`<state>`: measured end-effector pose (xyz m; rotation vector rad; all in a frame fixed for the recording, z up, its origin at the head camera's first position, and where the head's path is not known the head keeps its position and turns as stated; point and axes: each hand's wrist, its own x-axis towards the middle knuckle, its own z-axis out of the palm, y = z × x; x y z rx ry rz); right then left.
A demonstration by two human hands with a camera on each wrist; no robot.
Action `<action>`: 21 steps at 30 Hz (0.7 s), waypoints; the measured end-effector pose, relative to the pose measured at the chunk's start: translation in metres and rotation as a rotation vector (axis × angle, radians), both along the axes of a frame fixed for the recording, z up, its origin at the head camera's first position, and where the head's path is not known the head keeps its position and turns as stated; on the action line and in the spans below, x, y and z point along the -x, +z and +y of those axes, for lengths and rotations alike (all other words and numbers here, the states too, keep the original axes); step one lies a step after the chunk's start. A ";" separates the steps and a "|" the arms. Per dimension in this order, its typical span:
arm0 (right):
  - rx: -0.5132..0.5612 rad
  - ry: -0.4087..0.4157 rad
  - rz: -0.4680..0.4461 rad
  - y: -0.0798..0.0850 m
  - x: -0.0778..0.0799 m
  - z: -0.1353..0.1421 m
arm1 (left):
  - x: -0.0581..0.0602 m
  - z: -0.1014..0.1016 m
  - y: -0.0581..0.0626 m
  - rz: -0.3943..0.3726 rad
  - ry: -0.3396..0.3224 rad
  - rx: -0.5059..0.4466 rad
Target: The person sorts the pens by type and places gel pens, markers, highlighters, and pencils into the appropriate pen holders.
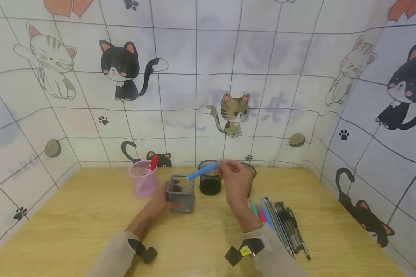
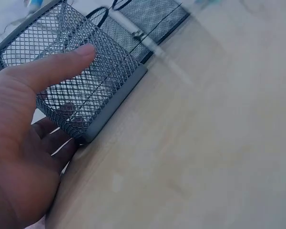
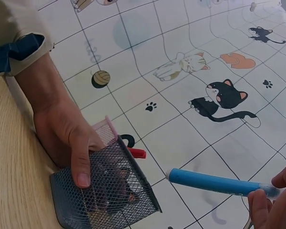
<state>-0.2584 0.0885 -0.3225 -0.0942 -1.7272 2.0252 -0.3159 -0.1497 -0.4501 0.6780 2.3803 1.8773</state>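
Observation:
My left hand point(image 1: 162, 198) grips a square grey mesh pen holder point(image 1: 182, 202) on the table, thumb on its near side and fingers behind, as the left wrist view also shows. Above and to the right of it, my right hand point(image 1: 236, 181) pinches a blue marker point(image 3: 214, 183) by one end. The marker slants, its other end over the holder's opening. A pink mesh cup point(image 1: 143, 184) with a red marker point(image 1: 151, 164) in it stands left of the grey holder. To the right is a round black mesh cup point(image 1: 210, 186); another black cup point(image 1: 252, 171) is partly hidden by my right hand.
Several black pens point(image 1: 289, 227) lie on the wooden table point(image 1: 90, 231) at the right, beside thin pencil-like sticks point(image 1: 275, 221) and coloured markers point(image 1: 254, 209) partly covered by my right forearm. A cat-patterned covering point(image 1: 180, 88) rises behind and at both sides.

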 end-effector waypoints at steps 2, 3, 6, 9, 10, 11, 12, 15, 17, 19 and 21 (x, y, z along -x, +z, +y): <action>-0.006 0.008 0.010 -0.003 0.001 -0.002 | -0.003 0.003 0.002 -0.025 -0.026 0.000; -0.015 0.012 0.017 -0.004 0.001 -0.003 | -0.004 0.004 0.002 -0.037 -0.036 0.001; -0.049 0.023 0.014 -0.010 0.002 -0.006 | -0.005 0.007 0.001 -0.042 -0.046 0.007; -0.089 0.031 -0.003 -0.017 0.003 -0.010 | -0.006 0.007 -0.001 -0.029 -0.048 0.000; -0.104 0.032 -0.009 -0.019 0.004 -0.011 | -0.006 0.007 -0.001 -0.024 -0.054 -0.004; -0.113 0.034 -0.015 -0.021 0.004 -0.013 | -0.006 0.007 -0.001 -0.021 -0.059 -0.007; -0.120 0.038 -0.017 -0.022 0.005 -0.014 | -0.006 0.006 -0.001 -0.027 -0.060 -0.016; -0.126 0.059 -0.015 -0.027 0.006 -0.019 | -0.007 0.006 -0.001 -0.043 -0.061 -0.032; -0.134 0.075 -0.018 -0.030 0.007 -0.024 | -0.008 0.005 0.000 -0.051 -0.056 -0.036; -0.153 0.086 -0.019 -0.033 0.008 -0.027 | -0.009 0.005 0.001 -0.053 -0.051 -0.031; -0.180 0.089 -0.018 -0.037 0.009 -0.031 | -0.009 0.005 0.001 -0.045 -0.044 -0.016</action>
